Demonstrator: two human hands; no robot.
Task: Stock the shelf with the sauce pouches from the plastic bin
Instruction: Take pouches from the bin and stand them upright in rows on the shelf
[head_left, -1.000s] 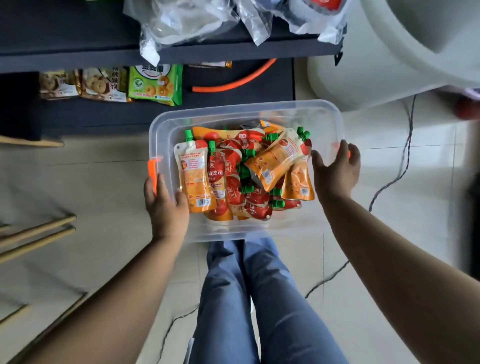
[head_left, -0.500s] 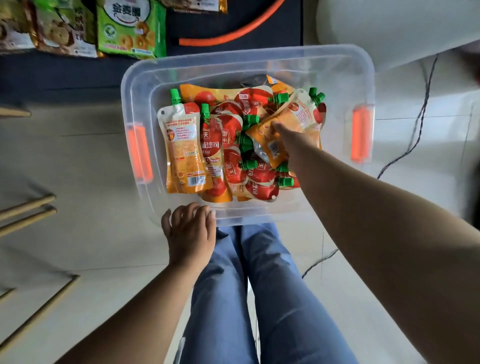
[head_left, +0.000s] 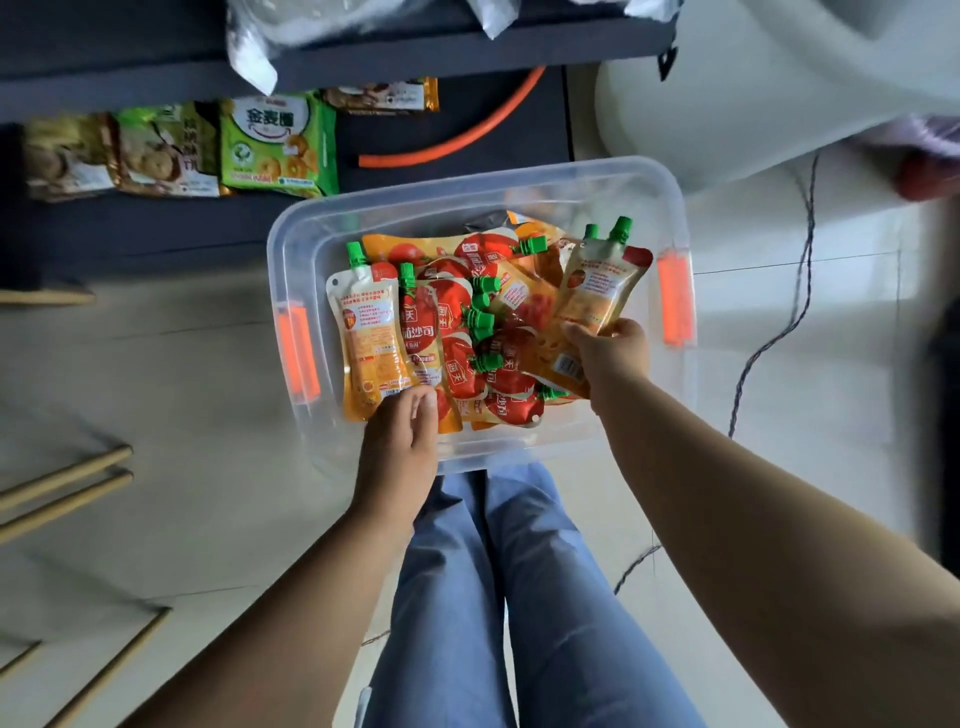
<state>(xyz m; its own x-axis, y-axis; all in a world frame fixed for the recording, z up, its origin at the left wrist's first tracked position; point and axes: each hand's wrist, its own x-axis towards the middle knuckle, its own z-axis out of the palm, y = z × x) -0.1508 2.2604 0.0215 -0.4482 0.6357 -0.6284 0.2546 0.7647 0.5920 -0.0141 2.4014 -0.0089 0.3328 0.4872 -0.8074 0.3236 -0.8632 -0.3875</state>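
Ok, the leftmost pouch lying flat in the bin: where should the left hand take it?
By its wide bottom edge, from the near side. The leftmost pouch lies flat on top, green cap pointing away, bottom edge facing the left hand, whose fingertips touch it.
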